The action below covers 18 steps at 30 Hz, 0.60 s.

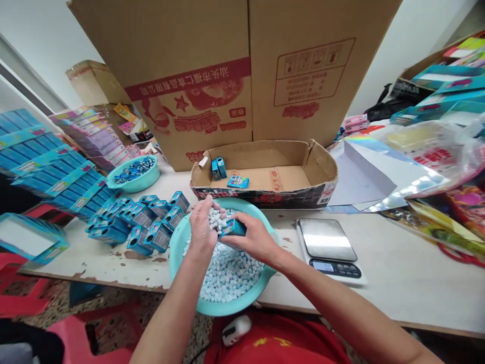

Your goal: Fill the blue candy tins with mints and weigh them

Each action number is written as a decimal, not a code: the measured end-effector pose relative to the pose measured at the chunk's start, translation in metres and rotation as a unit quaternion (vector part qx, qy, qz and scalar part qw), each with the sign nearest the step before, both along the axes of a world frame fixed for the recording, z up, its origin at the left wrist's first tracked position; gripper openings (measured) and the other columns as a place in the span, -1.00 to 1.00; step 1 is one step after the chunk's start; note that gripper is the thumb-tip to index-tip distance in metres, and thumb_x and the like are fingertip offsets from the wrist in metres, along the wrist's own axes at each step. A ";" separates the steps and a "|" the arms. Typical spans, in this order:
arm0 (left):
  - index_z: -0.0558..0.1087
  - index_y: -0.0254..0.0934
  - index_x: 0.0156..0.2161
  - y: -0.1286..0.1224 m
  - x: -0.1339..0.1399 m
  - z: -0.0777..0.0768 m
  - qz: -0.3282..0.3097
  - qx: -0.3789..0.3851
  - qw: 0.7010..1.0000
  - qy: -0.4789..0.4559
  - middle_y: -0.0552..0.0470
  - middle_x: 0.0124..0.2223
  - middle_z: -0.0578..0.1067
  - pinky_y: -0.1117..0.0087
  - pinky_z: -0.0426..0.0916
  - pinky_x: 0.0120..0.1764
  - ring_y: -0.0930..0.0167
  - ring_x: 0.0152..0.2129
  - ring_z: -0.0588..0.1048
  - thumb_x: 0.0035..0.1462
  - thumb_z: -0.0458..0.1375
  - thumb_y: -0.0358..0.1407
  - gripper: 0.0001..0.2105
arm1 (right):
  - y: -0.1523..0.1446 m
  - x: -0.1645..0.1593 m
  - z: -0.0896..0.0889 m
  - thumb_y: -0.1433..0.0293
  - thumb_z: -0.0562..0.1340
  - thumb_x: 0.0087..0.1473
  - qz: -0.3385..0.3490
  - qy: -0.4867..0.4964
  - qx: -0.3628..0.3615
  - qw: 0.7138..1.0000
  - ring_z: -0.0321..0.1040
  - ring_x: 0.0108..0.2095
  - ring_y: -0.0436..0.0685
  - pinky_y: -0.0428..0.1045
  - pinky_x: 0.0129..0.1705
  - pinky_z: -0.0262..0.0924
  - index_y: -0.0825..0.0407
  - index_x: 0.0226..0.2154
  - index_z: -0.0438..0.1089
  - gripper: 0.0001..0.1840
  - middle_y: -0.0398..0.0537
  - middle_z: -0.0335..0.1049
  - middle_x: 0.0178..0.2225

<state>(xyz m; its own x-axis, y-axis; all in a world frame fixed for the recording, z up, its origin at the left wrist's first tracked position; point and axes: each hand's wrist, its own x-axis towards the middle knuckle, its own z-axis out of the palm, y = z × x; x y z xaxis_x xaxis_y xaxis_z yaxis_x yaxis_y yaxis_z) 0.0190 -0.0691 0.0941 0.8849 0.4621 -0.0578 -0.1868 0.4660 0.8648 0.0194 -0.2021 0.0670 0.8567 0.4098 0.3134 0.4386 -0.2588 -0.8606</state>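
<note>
My left hand (202, 225) is cupped around a heap of small white and pale blue candies (216, 219). My right hand (252, 234) grips a small blue candy box (234, 227), tilted with one end against the candies in the left palm. Both hands are above a turquoise basin (223, 307) filled with loose candies (231, 275). On the table left of the basin stand several similar blue boxes (158, 236), with dark round openings on some tops. Behind the basin, a low cardboard tray (261, 197) holds a few more blue boxes (238, 181).
A digital scale (329, 240) sits right of the basin. At the left, a turquoise bowl (139, 182) holds shiny blue wrapped pieces, beside stacked blue display boxes (49, 162). A tall carton (235, 65) rises behind the tray. Plastic bags (428, 151) and sheets lie at the right.
</note>
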 end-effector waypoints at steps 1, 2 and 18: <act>0.30 -0.32 -0.48 0.000 0.001 0.000 -0.004 0.000 1.000 -0.004 0.13 -0.56 0.37 0.45 0.35 -0.50 0.47 -0.62 0.42 -0.16 0.33 -0.16 -0.67 | 0.000 0.001 0.001 0.23 0.40 -0.11 0.002 0.003 -0.002 1.000 0.32 -0.29 0.12 -0.02 -0.21 0.17 0.00 -0.24 0.41 -0.64 -0.14 0.42 -0.30; 0.30 -0.32 -0.50 0.000 0.002 0.000 -0.005 0.001 1.000 -0.007 0.14 -0.57 0.36 0.45 0.34 -0.51 0.48 -0.64 0.40 -0.16 0.33 -0.14 -0.66 | 0.001 0.001 0.001 0.23 0.40 -0.12 0.002 0.007 -0.004 1.000 0.32 -0.29 0.11 -0.02 -0.21 0.17 0.00 -0.24 0.42 -0.64 -0.15 0.42 -0.30; 0.31 -0.31 -0.47 0.001 0.006 0.002 -0.008 0.069 0.998 -0.004 0.15 -0.56 0.36 0.50 0.29 -0.59 0.53 -0.69 0.35 -0.12 0.31 -0.13 -0.68 | -0.002 0.003 0.001 0.27 0.41 -0.13 -0.003 0.041 0.027 0.999 0.31 -0.27 0.12 -0.01 -0.19 0.17 0.00 -0.25 0.42 -0.65 -0.15 0.41 -0.30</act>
<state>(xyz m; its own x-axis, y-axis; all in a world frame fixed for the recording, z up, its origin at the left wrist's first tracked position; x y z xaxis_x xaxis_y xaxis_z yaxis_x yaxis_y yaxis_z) 0.0253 -0.0683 0.0962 0.8924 0.4510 0.0131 -0.1877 0.3447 0.9197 0.0222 -0.2037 0.0678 0.8829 0.3883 0.2640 0.3651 -0.2140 -0.9061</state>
